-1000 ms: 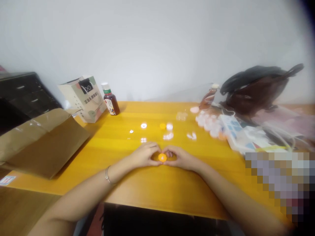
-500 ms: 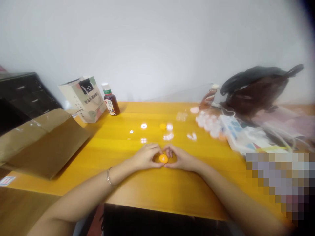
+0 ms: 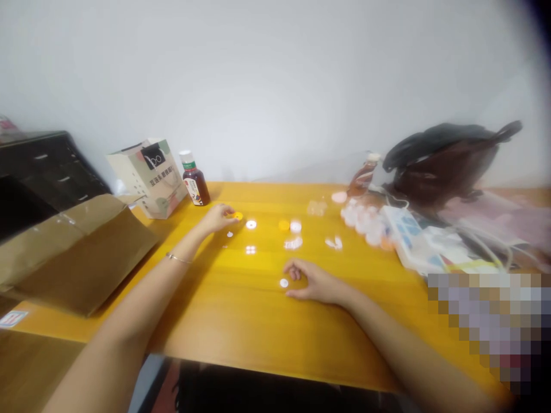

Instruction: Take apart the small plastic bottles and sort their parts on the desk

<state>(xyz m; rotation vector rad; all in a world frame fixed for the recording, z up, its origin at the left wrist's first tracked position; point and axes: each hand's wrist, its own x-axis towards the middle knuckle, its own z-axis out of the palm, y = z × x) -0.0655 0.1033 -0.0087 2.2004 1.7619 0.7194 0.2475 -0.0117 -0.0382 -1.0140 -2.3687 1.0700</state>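
My left hand (image 3: 220,218) reaches to the far left part of the table, its fingers pinched on a yellow disc (image 3: 237,215). Right beside that disc lies a white ring-shaped disc (image 3: 251,225), and a smaller white piece (image 3: 229,234) is just below the fingers. My right hand (image 3: 310,281) rests near the front middle, thumb and curled fingers apart with nothing between them. A small white round piece (image 3: 284,283) lies on the table in front of its fingertips.
Another yellow disc (image 3: 284,225) touches a white disc (image 3: 295,226), with small white pieces (image 3: 293,243) below. A brown paper bag (image 3: 86,252), gift bag (image 3: 159,178) and dark bottle (image 3: 196,182) stand left. At right are white-pink round items (image 3: 365,221) and a dark bag (image 3: 443,160).
My left hand has moved from beside my right hand to the far left, taking the yellow disc along. The small white piece stays on the table; my right hand has hardly moved.
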